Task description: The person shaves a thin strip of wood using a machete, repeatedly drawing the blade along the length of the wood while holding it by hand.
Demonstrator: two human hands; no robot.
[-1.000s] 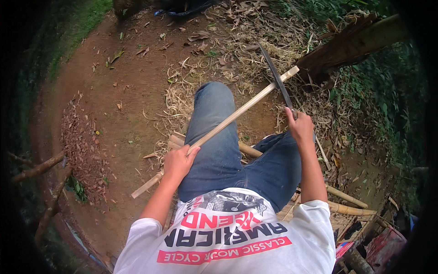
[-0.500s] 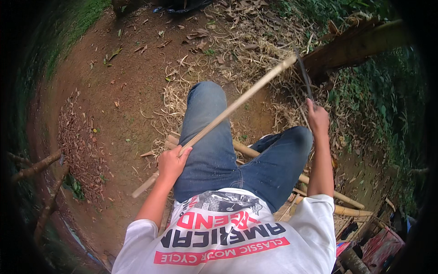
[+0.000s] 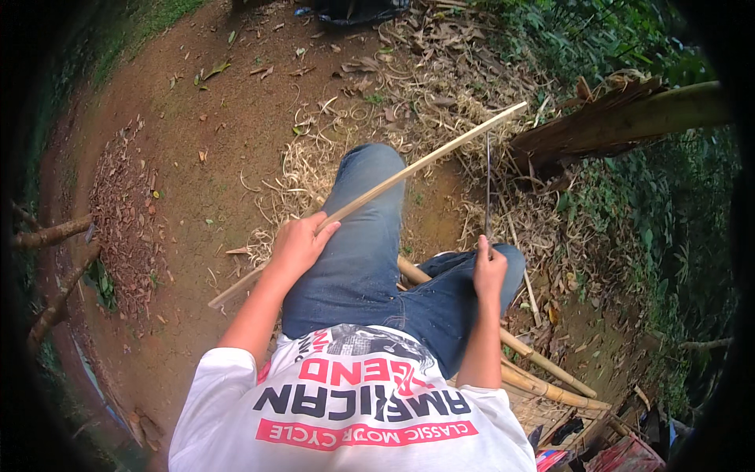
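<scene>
A long pale bamboo strip (image 3: 425,163) runs slantwise from my left side, over my left thigh, to the far right. My left hand (image 3: 300,250) is closed around its nearer part, just beside the left knee. In my right hand (image 3: 489,274) is a knife (image 3: 488,185) with a long, thin dark blade, gripped by the handle above my right knee. The blade points away from me, and its tip reaches up to the strip's underside close to the far end; whether they touch I cannot tell.
Curly pale shavings (image 3: 299,185) and dry leaves cover the ground ahead. A thick cut trunk (image 3: 621,122) lies at the far right. Bamboo poles (image 3: 546,385) form a seat beneath me. Branches (image 3: 55,234) stick in from the left, and a dark bag (image 3: 358,9) lies at the top.
My right hand has drawn the knife leftward and back toward me, from beyond the strip's far end to below it. The strip has shifted slightly, its far end now farther right.
</scene>
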